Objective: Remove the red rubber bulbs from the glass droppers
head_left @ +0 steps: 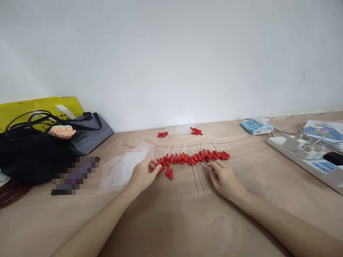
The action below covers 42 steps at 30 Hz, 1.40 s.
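My left hand [146, 173] is closed, with a red rubber dropper bulb [161, 171] between thumb and fingers. My right hand [226, 178] pinches a thin clear glass dropper tube [205, 165], whose tip points left. Just beyond both hands, a row of red-bulbed droppers [198, 157] lies across the table, their glass stems pointing to the wall. Two loose red bulbs [170, 174] rest beside my left hand. Several bare glass tubes [198, 180] lie near my right fingers.
Clear plastic zip bags [123, 166] lie left of my left hand. More red bulbs [196, 131] and glass tubes sit near the wall. Handbags [92, 130] stand at the left. A blue tissue pack [255, 126] and a white power strip [302, 157] with plugs are at the right.
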### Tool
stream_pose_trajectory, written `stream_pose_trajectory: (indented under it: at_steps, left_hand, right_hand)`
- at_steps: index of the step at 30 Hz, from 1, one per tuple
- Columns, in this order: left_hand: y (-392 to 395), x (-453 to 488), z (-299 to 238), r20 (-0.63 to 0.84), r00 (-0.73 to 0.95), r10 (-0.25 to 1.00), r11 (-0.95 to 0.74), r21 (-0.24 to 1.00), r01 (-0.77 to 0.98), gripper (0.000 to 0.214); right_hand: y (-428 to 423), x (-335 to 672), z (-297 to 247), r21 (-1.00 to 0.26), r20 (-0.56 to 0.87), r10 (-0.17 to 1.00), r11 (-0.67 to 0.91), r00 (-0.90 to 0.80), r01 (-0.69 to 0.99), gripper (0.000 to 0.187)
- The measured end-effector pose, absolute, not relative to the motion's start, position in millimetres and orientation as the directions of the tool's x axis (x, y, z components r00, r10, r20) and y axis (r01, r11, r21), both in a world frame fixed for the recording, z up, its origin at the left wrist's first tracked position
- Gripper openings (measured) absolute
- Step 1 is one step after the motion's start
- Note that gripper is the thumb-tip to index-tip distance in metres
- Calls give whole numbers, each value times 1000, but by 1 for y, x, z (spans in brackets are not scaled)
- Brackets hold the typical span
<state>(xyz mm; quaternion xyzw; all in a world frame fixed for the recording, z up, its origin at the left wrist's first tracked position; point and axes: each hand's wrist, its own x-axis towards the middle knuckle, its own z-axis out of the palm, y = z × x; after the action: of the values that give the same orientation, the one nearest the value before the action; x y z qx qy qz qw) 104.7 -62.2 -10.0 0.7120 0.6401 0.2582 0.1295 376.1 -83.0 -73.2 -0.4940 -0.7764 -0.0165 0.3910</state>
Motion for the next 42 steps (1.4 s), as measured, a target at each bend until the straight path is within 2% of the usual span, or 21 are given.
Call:
stream_pose_trajectory:
  at_steps: [7,10,14,17,20,26,31,38,42]
  left_hand:
    - [-57,105,-18,177,38,984,-142,629,764,24]
    - [-57,104,-20,49,51,997,-71,728,682,28]
    - [-55,104,-21,-192,38,981,153,873,463,36]
    - [-56,105,-18,-303,24,953,280,907,313,37]
    - [-58,108,-14,-354,25,935,336,906,259,35]
    - [-61,112,-14,-337,-37,941,337,919,205,35]
    - [-57,106,-18,-237,-36,971,236,920,312,31]
    - [-55,100,-10,-350,77,933,304,886,349,28]
    - [-57,103,-11,-307,85,948,264,906,330,31]
  right_hand:
    - [-79,372,-79,-359,611,766,492,-200,793,23]
    - [-81,370,-78,-361,627,754,506,-198,783,23]
    - [-86,366,-74,-390,594,782,484,-188,783,20]
    - [-87,365,-72,-418,558,812,453,-171,787,18]
    - [-86,365,-70,-447,540,825,447,-164,775,16]
    - [-86,364,-65,-535,505,851,440,-145,721,18]
    - [-87,363,-62,-555,499,851,459,-163,694,18]
    - [-87,362,-60,-612,445,885,413,-138,674,17]
    - [-86,361,-59,-623,443,886,414,-138,664,17]
